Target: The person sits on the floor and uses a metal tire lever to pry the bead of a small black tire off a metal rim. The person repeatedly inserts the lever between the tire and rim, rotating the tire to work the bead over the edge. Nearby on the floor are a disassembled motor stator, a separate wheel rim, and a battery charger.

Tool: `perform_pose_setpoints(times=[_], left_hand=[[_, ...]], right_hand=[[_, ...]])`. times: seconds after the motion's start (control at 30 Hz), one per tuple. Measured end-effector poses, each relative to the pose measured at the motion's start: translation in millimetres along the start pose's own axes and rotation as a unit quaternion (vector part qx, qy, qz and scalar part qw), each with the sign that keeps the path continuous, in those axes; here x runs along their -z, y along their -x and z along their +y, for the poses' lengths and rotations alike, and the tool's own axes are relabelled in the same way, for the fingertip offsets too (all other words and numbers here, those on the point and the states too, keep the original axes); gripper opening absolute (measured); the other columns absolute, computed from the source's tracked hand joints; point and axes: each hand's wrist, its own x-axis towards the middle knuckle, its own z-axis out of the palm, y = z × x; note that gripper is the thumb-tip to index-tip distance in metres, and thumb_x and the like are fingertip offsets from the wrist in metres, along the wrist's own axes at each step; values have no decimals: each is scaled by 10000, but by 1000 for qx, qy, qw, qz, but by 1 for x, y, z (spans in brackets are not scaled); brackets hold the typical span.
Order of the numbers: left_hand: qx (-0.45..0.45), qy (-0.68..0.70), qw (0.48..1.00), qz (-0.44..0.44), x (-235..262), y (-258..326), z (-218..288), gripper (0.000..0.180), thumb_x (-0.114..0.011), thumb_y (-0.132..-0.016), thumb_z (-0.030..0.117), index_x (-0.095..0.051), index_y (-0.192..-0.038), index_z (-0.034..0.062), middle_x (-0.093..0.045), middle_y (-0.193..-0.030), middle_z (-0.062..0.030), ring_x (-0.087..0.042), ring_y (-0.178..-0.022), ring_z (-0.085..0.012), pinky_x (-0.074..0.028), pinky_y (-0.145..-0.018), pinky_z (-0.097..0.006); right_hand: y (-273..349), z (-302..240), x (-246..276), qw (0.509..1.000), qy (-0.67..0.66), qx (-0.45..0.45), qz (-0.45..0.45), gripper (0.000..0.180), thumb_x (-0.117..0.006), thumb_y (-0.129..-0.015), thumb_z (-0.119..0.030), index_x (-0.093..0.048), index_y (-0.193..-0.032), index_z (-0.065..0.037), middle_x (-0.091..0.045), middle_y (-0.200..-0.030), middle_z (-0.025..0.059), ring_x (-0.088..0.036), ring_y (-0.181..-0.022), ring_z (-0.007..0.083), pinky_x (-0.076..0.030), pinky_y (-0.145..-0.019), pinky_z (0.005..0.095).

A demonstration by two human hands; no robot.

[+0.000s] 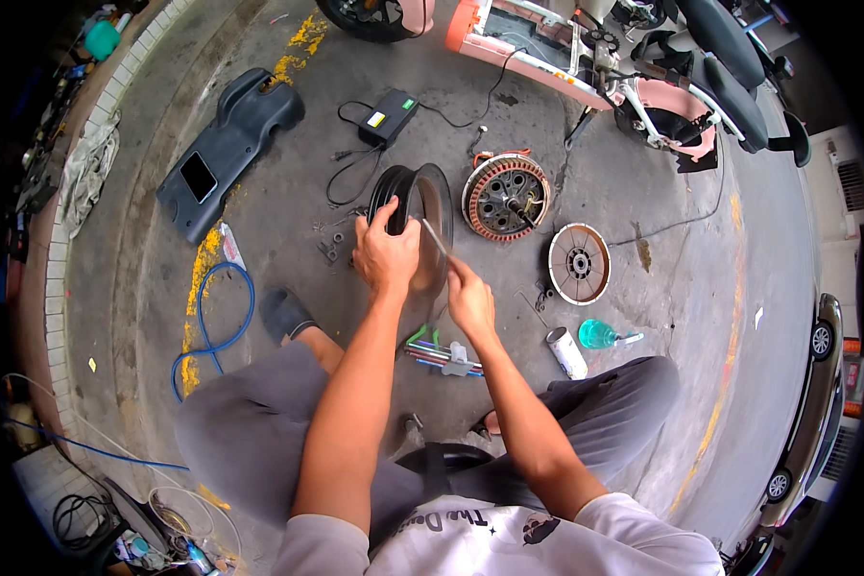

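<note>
My left hand (389, 252) grips the black rim of a motor wheel hub (432, 206), which stands on edge on the concrete between my legs. Its hollow inside faces right and looks brownish. In my right hand (471, 301), the fingers are closed round a thin, flat, light-coloured strip-like tool (436, 236) whose tip reaches to the hub's inner side; its exact kind is not clear. Just right of the hub lies the motor stator (506, 197), ringed with copper windings, its shaft and wires showing. A round hub cover (579, 264) rests nearer to me on the right.
A black charger box (389, 118) with cables lies beyond the hub. Left is a dark plastic panel (226, 158) with a phone (199, 178) on it; a blue hose (250, 307) curls nearby. A rack of tools (444, 357), a white can (566, 352) and a teal bottle (597, 334) stand close.
</note>
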Motion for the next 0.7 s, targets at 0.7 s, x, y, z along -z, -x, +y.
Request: perform_pose_setpoints(times=[0.7], left_hand=[[40, 16, 998, -41, -1, -1, 21, 469, -752, -848, 395, -785, -1306, 298, -667, -1175, -132, -701, -1080, -409, -550, -941, -514]], right_hand=[[-11, -14, -3, 993, 110, -38, 19, 380, -562, -1074, -342, -710, -1405, -224, -760, -1193, 239, -722, -1101, 472, -574, -923, 562]])
